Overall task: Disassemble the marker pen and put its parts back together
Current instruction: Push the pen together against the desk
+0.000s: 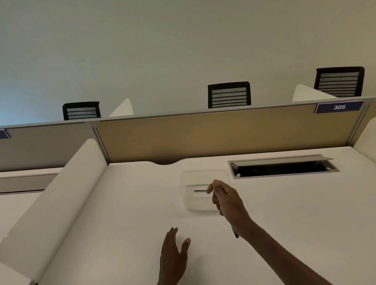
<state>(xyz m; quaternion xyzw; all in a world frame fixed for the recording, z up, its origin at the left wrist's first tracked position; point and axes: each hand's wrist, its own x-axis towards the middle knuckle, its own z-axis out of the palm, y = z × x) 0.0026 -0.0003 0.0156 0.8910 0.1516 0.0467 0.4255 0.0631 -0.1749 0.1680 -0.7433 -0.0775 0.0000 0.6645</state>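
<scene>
A clear plastic container [187,199] stands on the white desk [121,212]. Over its inside a thin dark ink rod [199,190] lies level, and the thumb and forefinger of my right hand [227,200] pinch its right end. A short dark piece [235,233], perhaps another marker part, sticks out from under my right wrist; I cannot tell whether it is held or lies on the desk. Nearer to me, my left hand [173,256] hovers above the desk with its fingers apart and nothing in it.
An open cable tray [281,168] is sunk into the desk right of the container. A tan partition [204,134] closes the back, and white curved dividers [54,205] flank both sides. Black chairs [229,94] stand beyond the partition.
</scene>
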